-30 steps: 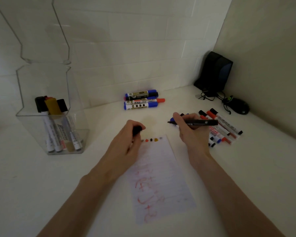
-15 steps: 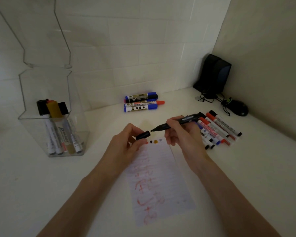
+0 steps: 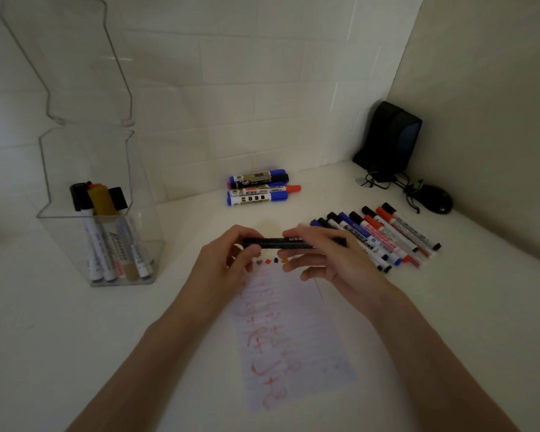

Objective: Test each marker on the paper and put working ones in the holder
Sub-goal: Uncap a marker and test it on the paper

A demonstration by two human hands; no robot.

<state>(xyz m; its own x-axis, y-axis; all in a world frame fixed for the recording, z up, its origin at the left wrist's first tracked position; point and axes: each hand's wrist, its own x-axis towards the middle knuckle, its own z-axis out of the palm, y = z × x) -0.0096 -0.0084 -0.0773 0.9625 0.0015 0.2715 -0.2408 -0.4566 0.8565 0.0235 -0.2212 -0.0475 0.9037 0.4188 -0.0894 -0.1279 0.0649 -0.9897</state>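
Both hands meet over the top edge of the paper (image 3: 289, 332), holding one black marker (image 3: 278, 243) level between them. The left hand (image 3: 223, 265) has its thumb and fingers pinched round the marker's left end, and the right hand (image 3: 331, 260) closes its fingertips on the barrel further right; a small pale print runs along that barrel, too blurred for me to read. Just under the marker a row of little test dots (image 3: 272, 261) sits at the head of the sheet, greyish, red, black and yellow. Below them the lined page carries loose red scribbles that look like plus signs and curls rather than any word I can make out. To the left stands the clear holder (image 3: 60, 226), its lid tipped up, with several markers upright inside; one white barrel shows slanted lettering I cannot read. Behind the paper lies a small stack of fat markers (image 3: 261, 187) with blue, black and red caps, their labels printed but illegible from here. To the right a fanned row of slim markers (image 3: 384, 236) rests on the white counter (image 3: 449, 307), their barrels printed too finely to read. In the corner stand a black speaker (image 3: 390, 137) and a black mouse (image 3: 437, 199).
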